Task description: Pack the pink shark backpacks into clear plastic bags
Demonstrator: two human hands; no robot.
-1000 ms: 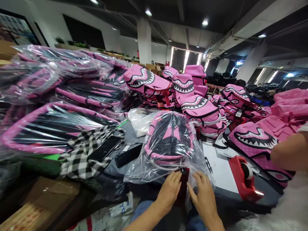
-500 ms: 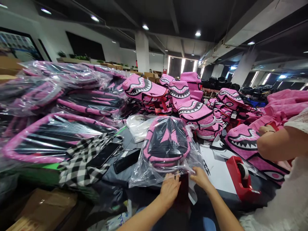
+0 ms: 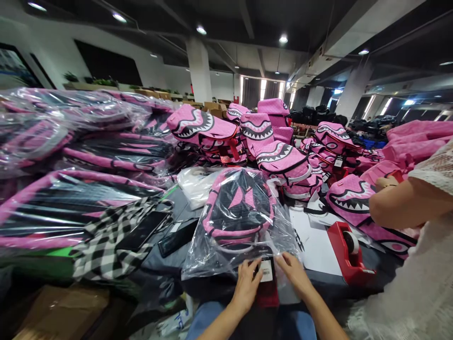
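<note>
A pink and black backpack (image 3: 244, 208) lies inside a clear plastic bag (image 3: 198, 257), its mouth towards me. My left hand (image 3: 247, 283) rests at the bag's near edge with its fingers apart, beside a black hang tag with a white barcode label (image 3: 266, 271). My right hand (image 3: 293, 273) is closed on the bag's edge to the right of the tag, fingertips bent onto the film. Below the label hangs a red piece (image 3: 268, 296), between my two hands.
Bagged backpacks (image 3: 78, 203) are heaped at left, unbagged pink ones (image 3: 283, 160) behind. A red tape dispenser (image 3: 348, 255) stands on the right near white paper (image 3: 314, 241). Two phones (image 3: 179, 236) and checked cloth (image 3: 102, 250) lie left. Another person's arm (image 3: 396, 203) reaches in at right.
The view has turned slightly right. The barcode label now shows between my hands. My left hand has spread its fingers beside it, and my right hand has moved slightly towards me.
</note>
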